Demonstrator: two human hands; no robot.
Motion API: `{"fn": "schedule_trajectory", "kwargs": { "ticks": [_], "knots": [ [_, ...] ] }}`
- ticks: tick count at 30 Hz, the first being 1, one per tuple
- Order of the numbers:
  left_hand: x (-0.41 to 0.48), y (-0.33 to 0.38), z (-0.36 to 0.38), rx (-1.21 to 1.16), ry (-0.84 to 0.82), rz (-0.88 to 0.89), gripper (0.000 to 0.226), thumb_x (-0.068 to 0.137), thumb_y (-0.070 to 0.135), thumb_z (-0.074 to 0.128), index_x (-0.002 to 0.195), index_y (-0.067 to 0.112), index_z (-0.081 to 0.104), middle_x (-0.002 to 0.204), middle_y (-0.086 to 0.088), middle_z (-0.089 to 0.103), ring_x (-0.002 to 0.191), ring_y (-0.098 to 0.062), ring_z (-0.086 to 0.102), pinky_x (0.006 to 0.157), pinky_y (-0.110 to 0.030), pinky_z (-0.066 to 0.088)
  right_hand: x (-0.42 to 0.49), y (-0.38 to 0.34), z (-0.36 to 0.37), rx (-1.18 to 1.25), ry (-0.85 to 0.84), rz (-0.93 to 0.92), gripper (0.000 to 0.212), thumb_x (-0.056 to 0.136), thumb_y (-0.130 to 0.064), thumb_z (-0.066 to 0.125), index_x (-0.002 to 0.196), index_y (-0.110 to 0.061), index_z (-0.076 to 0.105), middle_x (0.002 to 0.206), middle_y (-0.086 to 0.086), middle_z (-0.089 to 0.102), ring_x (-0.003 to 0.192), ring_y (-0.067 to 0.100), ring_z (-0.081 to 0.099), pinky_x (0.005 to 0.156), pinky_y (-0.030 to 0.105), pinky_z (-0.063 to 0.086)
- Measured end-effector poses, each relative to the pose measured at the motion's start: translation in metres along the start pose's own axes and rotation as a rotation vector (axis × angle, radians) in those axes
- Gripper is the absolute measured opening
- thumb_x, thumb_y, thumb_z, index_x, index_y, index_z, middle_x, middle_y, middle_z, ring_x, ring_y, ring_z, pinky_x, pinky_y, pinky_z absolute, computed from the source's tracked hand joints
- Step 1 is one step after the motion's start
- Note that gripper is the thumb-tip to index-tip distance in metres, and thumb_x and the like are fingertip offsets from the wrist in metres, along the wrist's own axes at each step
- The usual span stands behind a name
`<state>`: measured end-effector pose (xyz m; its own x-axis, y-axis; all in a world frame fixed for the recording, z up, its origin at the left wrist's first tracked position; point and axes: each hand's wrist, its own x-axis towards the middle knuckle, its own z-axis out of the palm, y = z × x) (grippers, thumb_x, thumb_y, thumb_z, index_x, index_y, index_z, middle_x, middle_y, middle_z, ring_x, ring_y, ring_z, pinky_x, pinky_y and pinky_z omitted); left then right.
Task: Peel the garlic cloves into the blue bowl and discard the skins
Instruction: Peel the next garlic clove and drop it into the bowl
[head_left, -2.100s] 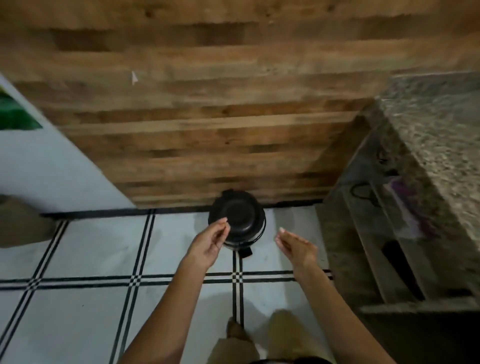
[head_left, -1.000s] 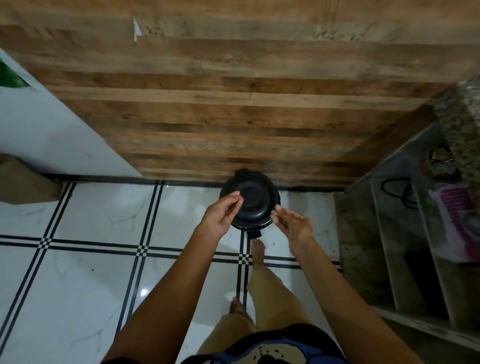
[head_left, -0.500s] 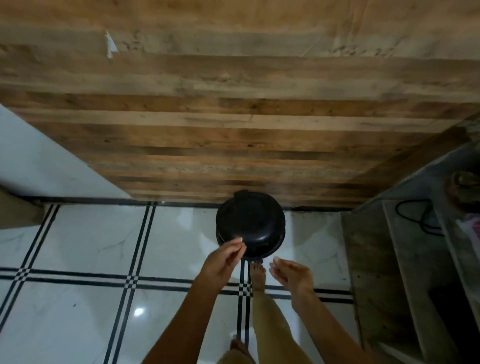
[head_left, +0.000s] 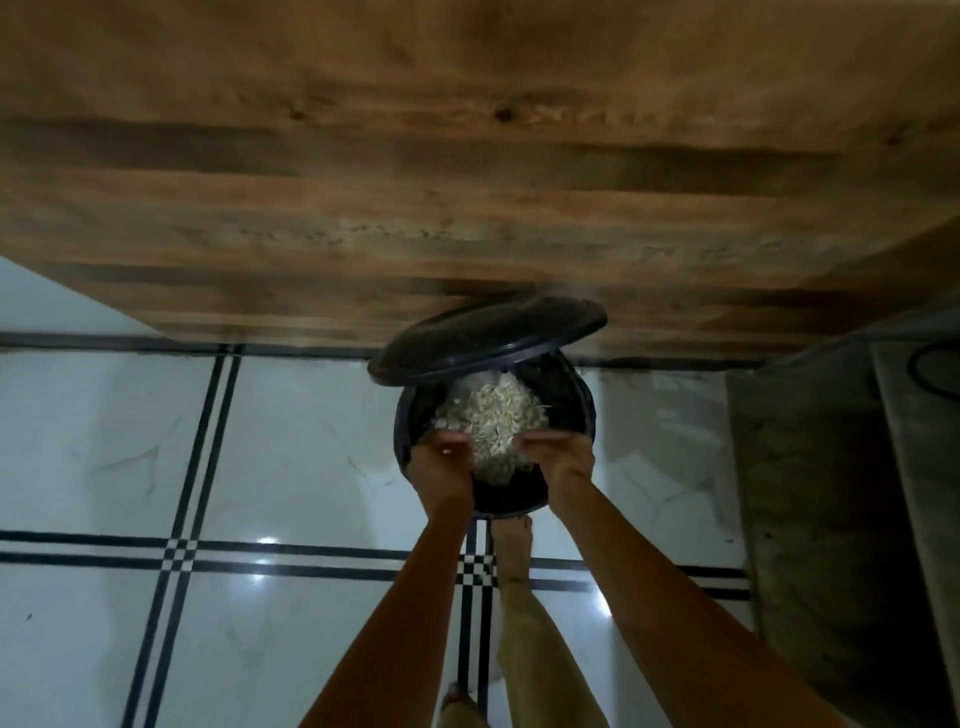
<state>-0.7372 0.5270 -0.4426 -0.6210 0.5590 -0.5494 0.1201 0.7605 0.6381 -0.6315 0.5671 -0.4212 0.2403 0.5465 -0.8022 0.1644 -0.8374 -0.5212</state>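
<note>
Your left hand (head_left: 441, 462) sits over the near left rim of the bin (head_left: 584, 410), fingers curled inward against the skins (head_left: 496, 415). Whether its grip has any of them pinched I cannot tell, so turn the palm down and spread the fingers fully. Thin skins tend to cling to damp fingertips, and a light rub should shed them.

The skins show as 1 pale heap, running from between your 2 hands into the bin's mouth. The lid (head_left: 488, 340) stands tilted up behind them, against the wooden wall (head_left: 467, 156). The blue bowl and the cloves are out of view.

Your foot (head_left: 514, 545) is at the bin's near base, probably on a pedal I cannot see. Press down there until both hands are clear, or the lid may drop onto your wrists and scatter skins over the tiled floor (head_left: 311, 441).

Your right hand (head_left: 558, 457) is over the near right rim, fingers fairly straight and pointing left across the heap; its grip looks slack, with nothing clasped. Hold both hands low and inside the rim, since papery skins drift easily. Check the floor beside the bin before you step away.
</note>
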Motion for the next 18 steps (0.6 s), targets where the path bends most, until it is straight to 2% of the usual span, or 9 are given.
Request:
{"fn": "schedule_trajectory", "kwargs": {
  "ticks": [3,5,7,9,11,14,15,17,18],
  "knots": [
    [-0.002,-0.002,0.003,0.076,-0.040,0.189,0.011,0.088,0.005,0.059,0.096,0.001,0.066,0.101,-0.014,0.067,0.098,-0.026,0.063,0.089,-0.029,0.046,0.001,0.004,0.001,0.044,0.099,-0.051,0.031,0.078,-0.021,0.075,0.096,0.002,0.069,0.096,0.007,0.063,0.093,0.022,0.056,0.085,0.032,0.044],
    [-0.002,-0.002,0.004,0.203,-0.199,0.338,0.023,0.088,-0.002,0.054,0.106,0.002,0.067,0.117,-0.016,0.063,0.111,-0.028,0.058,0.098,-0.027,0.041,-0.001,0.005,0.003,0.042,0.059,-0.113,0.024,0.081,-0.008,0.070,0.102,0.004,0.067,0.105,0.013,0.066,0.102,0.026,0.059,0.090,0.034,0.046],
    [-0.005,0.002,0.001,0.196,-0.302,0.379,0.032,0.086,-0.007,0.054,0.114,0.003,0.065,0.131,-0.016,0.053,0.122,-0.029,0.049,0.107,-0.031,0.036,-0.001,0.006,0.005,-0.026,-0.022,-0.161,0.030,0.083,0.003,0.063,0.112,-0.004,0.065,0.117,0.011,0.062,0.113,0.027,0.055,0.101,0.035,0.042],
    [-0.016,0.005,-0.013,0.157,-0.335,0.365,0.031,0.084,-0.009,0.054,0.109,0.004,0.068,0.129,-0.013,0.056,0.120,-0.027,0.051,0.103,-0.028,0.038,-0.008,0.004,0.000,0.015,-0.040,-0.136,0.023,0.085,0.001,0.060,0.105,-0.007,0.065,0.105,0.008,0.062,0.104,0.024,0.057,0.099,0.031,0.042],
    [-0.038,0.014,-0.033,0.147,-0.368,0.349,0.028,0.085,-0.010,0.053,0.103,0.002,0.071,0.116,-0.012,0.065,0.110,-0.023,0.058,0.093,-0.018,0.041,-0.036,-0.004,-0.016,0.090,-0.054,-0.093,0.012,0.089,-0.002,0.055,0.088,-0.003,0.066,0.090,0.013,0.063,0.088,0.025,0.059,0.084,0.031,0.045],
    [-0.094,0.048,-0.068,0.081,-0.357,0.400,0.025,0.086,-0.010,0.054,0.102,0.000,0.070,0.108,-0.014,0.068,0.104,-0.026,0.062,0.080,-0.008,0.040,-0.111,-0.019,-0.064,0.301,-0.161,-0.057,0.019,0.095,-0.004,0.044,0.103,0.000,0.061,0.109,0.019,0.063,0.095,0.031,0.058,0.068,0.025,0.044],
    [-0.118,0.064,-0.079,0.085,-0.347,0.454,0.024,0.087,-0.008,0.055,0.103,0.001,0.070,0.107,-0.014,0.069,0.103,-0.026,0.063,0.080,-0.008,0.040,-0.143,-0.025,-0.084,0.360,-0.179,-0.050,0.019,0.095,-0.006,0.044,0.106,-0.001,0.060,0.118,0.022,0.060,0.095,0.032,0.058,0.068,0.028,0.045],
    [-0.176,0.098,-0.096,0.126,-0.366,0.551,0.022,0.089,-0.002,0.056,0.104,0.004,0.070,0.106,-0.010,0.070,0.099,-0.022,0.063,0.086,-0.017,0.044,-0.212,-0.033,-0.129,0.431,-0.143,-0.087,0.027,0.094,-0.006,0.047,0.118,0.000,0.057,0.127,0.026,0.054,0.108,0.040,0.055,0.085,0.044,0.047],
    [-0.209,0.116,-0.100,0.111,-0.399,0.600,0.021,0.089,-0.002,0.056,0.103,0.005,0.070,0.104,-0.010,0.070,0.097,-0.021,0.064,0.089,-0.024,0.046,-0.244,-0.033,-0.156,0.467,-0.106,-0.141,0.030,0.094,-0.006,0.047,0.123,0.000,0.054,0.125,0.025,0.055,0.114,0.040,0.053,0.091,0.046,0.045]
  ]
}}
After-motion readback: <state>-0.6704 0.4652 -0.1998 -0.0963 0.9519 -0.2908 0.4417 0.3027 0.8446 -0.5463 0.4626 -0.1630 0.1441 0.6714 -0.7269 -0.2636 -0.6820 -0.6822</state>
